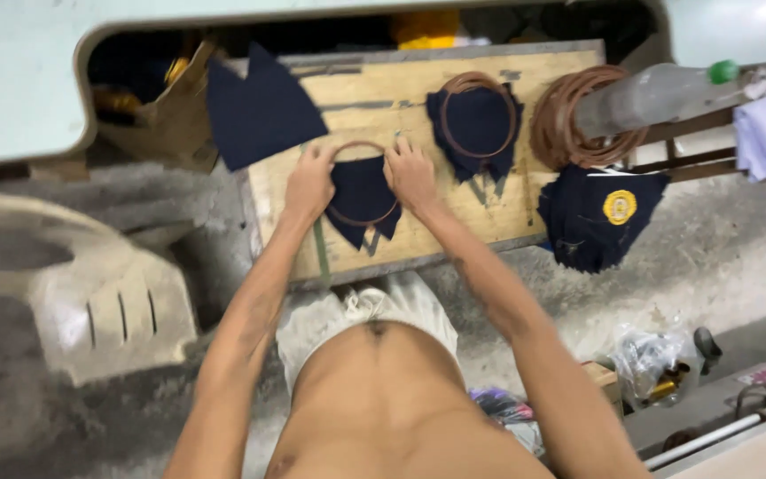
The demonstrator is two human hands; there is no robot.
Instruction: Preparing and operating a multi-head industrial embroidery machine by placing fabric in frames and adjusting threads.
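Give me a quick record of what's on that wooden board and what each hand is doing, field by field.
left hand: left hand grips the left rim of a brown ring
right hand: right hand grips the ring's right rim
under the ring: dark blue fabric piece
surface: wooden board
further right: second ringed fabric piece
board's right edge: stack of brown rings
board's left: loose dark blue fabric

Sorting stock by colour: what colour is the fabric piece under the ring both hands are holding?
Dark navy blue fabric piece, seen in the head view.
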